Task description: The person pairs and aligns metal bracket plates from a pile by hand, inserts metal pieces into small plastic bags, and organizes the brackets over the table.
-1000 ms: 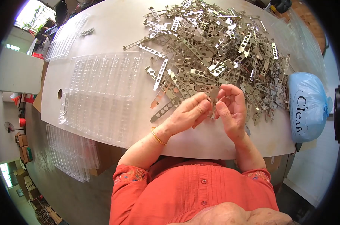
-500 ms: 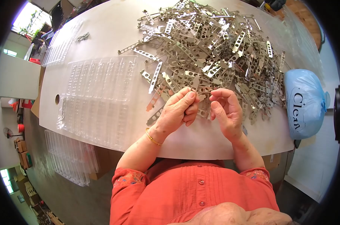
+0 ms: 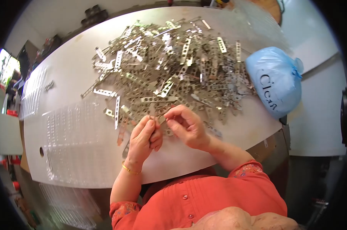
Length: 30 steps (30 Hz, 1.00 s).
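Note:
A big heap of shiny metal brackets with round holes (image 3: 162, 69) covers the middle of the white table (image 3: 173, 161). At the heap's near edge, my left hand (image 3: 144, 137) is closed, thumb pressed on the fingers; what it pinches is too small to make out. Just to its right, my right hand (image 3: 187, 126) has its thumb and fingertips drawn together beside the left fingertips. Anything between them is hidden. Several single brackets lie left of the heap, near my left hand.
Clear plastic trays (image 3: 73, 142) lie on the left of the table, with another tray (image 3: 32, 94) farther back. A blue bag marked "Clean" (image 3: 275, 82) sits at the right edge. More trays (image 3: 68, 205) are below the table's left edge.
The view has turned and shifted, so the heap and bag appear farther left. My right thumb and fingers have come closer together, and nearer to my left fingertips.

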Available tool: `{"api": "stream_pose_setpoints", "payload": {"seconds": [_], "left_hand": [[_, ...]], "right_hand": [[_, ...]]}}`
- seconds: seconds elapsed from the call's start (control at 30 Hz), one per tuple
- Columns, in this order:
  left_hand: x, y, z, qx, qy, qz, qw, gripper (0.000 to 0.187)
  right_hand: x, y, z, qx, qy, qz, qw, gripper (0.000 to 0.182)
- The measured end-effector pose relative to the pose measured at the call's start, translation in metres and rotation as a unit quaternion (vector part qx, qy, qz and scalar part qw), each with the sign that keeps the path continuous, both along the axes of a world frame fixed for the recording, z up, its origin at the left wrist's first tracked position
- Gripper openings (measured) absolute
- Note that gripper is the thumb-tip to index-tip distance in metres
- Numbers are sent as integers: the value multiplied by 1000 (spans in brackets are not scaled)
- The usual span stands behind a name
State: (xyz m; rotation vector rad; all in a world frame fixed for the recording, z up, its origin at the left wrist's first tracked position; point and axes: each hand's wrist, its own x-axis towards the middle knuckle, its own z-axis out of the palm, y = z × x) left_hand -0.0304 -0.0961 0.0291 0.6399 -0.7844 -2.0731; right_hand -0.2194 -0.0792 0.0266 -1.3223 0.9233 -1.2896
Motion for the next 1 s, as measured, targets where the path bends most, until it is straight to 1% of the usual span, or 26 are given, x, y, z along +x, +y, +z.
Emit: {"api": "stream_pose_setpoints", "payload": {"seconds": [0.07,0.13,0.27,0.33,0.4,0.47,0.53,0.6,0.63,0.67,0.73,0.8,0.83,0.87,0.93,0.97,1.0], "left_hand": [[0,1,0,-2,11,-14,1000,22],[-1,2,0,-9,0,-11,1000,21],[-2,4,1,-8,-8,-18,1000,21],[0,5,1,-10,-6,-22,1000,20],[-3,6,2,-10,-1,-31,999,20],[-3,7,3,-28,-9,-19,999,20],[-3,8,5,-31,-6,-28,999,20],[-4,9,6,-22,-10,-21,999,19],[-4,9,6,-26,-7,-26,999,19],[-4,9,5,-26,-10,-23,999,19],[-3,9,5,-28,-7,-19,999,19],[-3,10,6,-28,-13,-12,999,19],[-3,11,7,-29,-7,-11,1000,19],[-3,11,8,-30,-6,-15,999,20],[-4,12,8,-33,-2,-20,999,20],[-5,12,7,-36,-6,-22,999,21],[-5,12,6,-38,-10,-22,999,21]], "right_hand": [[0,-2,-5,-18,0,-10,1000,18],[0,-5,-10,-67,29,-28,997,15],[3,-9,-14,-66,17,-57,996,13],[4,-8,-5,-67,20,-79,994,13],[2,-6,2,-59,21,-47,997,14],[0,-4,11,-82,32,-62,994,14],[-1,-2,23,-119,42,-74,989,14],[-13,2,37,-107,42,-89,989,11],[-24,3,50,-198,115,-147,962,12],[-36,4,63,-284,187,-202,918,12],[-69,8,88,-356,244,-290,854,9],[-117,17,105,-370,295,-391,790,7],[-141,21,112,-358,286,-456,763,7],[-170,25,114,-322,264,-511,752,8],[-211,33,135,-309,351,-599,650,9],[-233,38,139,-311,353,-599,648,9],[-256,41,137,-240,427,-587,644,11]]}}
